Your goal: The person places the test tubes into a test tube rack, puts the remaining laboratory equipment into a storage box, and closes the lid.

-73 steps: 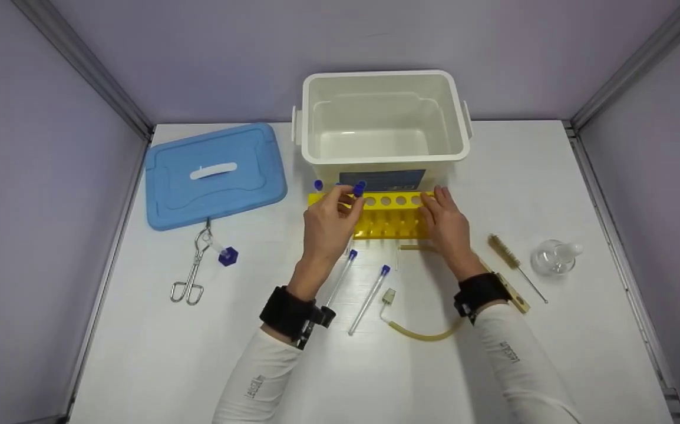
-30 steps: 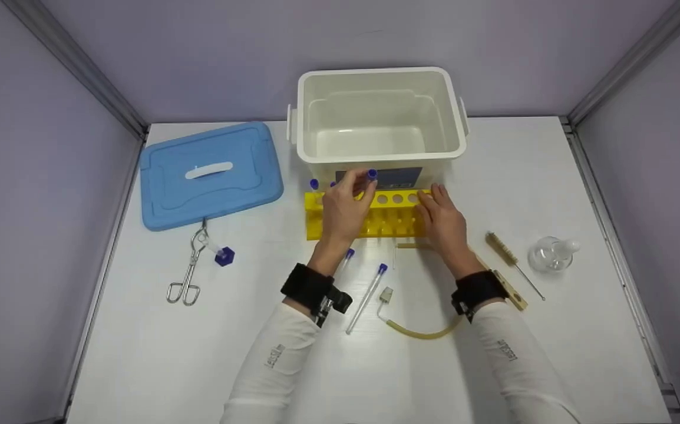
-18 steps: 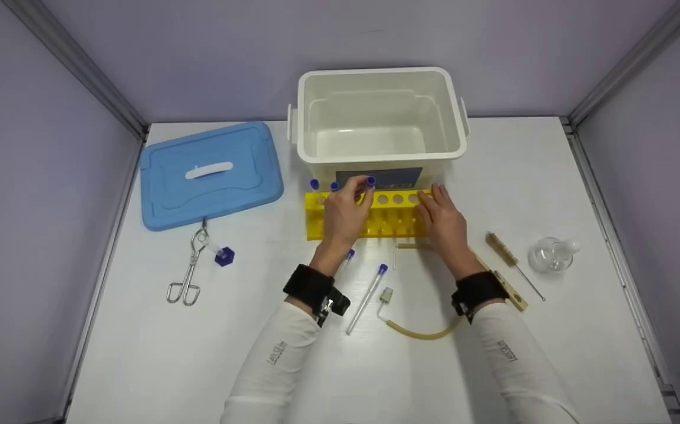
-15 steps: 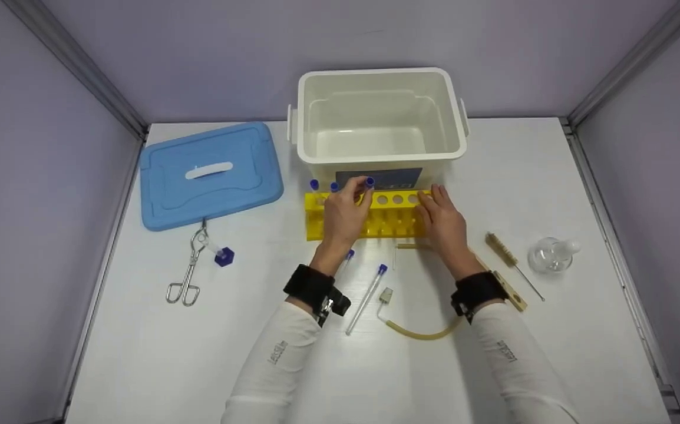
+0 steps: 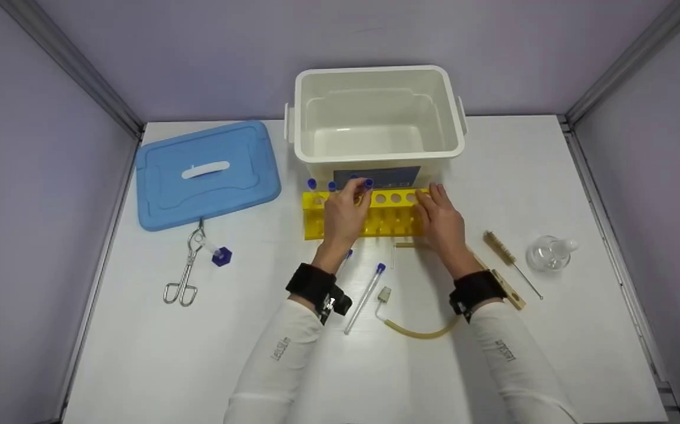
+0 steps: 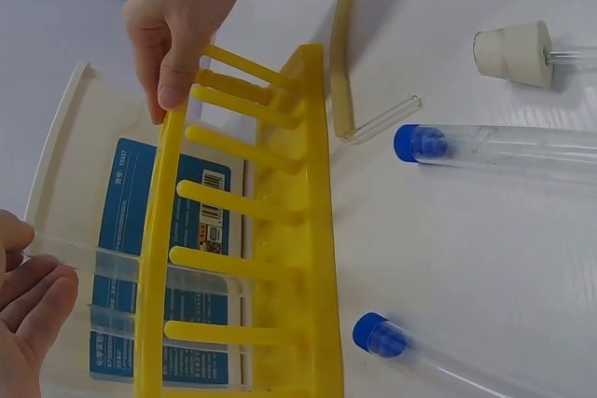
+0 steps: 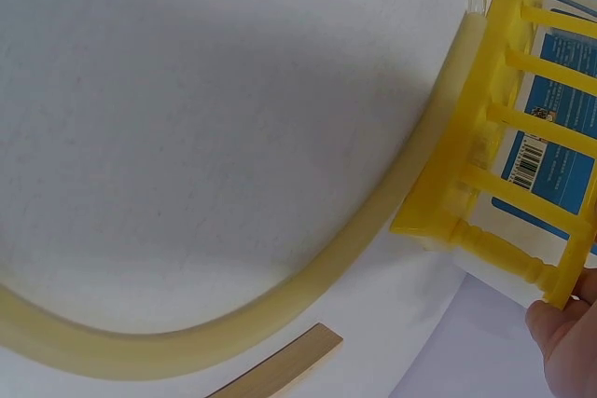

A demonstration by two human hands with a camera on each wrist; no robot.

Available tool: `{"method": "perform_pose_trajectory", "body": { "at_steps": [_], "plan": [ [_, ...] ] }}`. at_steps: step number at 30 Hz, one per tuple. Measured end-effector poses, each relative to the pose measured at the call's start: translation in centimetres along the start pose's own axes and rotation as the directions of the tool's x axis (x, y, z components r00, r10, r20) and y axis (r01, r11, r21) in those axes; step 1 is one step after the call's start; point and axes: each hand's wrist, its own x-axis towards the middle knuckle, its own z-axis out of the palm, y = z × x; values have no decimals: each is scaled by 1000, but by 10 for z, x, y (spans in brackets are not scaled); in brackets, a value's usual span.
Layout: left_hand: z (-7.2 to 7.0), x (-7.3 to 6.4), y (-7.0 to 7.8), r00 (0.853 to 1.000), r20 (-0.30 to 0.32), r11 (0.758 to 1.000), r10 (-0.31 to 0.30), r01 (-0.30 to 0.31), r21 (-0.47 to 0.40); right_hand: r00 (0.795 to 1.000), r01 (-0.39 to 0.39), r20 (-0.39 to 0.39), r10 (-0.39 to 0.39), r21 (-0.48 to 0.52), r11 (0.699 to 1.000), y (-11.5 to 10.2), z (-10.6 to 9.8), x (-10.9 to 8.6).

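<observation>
— Lower now than a second ago: the clear, slim tube with a blue cap (image 5: 368,184), at the centre of the frame. Its body runs down through the top rail of the long yellow plastic rack (image 5: 396,222), as the left wrist view shows.

— Held by what?

— By the left hand (image 5: 343,217); thumb and bent fingers pinch it near the cap. The right hand (image 5: 443,222) grips the rack's right end, thumb and fingers about the rail.

— And the arms?

— Both forearms come up from the bottom edge and close in towards the rack, backs of the hands facing the head camera. The right one slants up and leftward.

— How much room is there?

— Just behind the rack, at upper centre, stands the white rectangular plastic bin (image 5: 379,158). Two blue-capped tubes (image 5: 332,186) stand at the rack's left end. Between the forearms lie a loose blue-capped tube (image 5: 364,300) and a pale tapered stopper (image 5: 384,294) on amber rubber tubing (image 5: 422,335). Below those, the white tabletop (image 5: 369,388) stretches to the bottom edge.

— Further out?

— Flat blue lid (image 5: 240,200), upper left; brown bristle brush (image 5: 499,248) and round clear bottle (image 5: 546,254), right.
</observation>
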Motion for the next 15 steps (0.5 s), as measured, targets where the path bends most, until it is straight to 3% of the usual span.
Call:
{"method": "perform_pose_trajectory", "body": {
  "at_steps": [15],
  "plan": [
    [6, -2, -7, 999, -16, 1000, -28, 28, 13, 999, -23, 35, 23, -1, 1000, -2, -1, 1]
  ]
}}
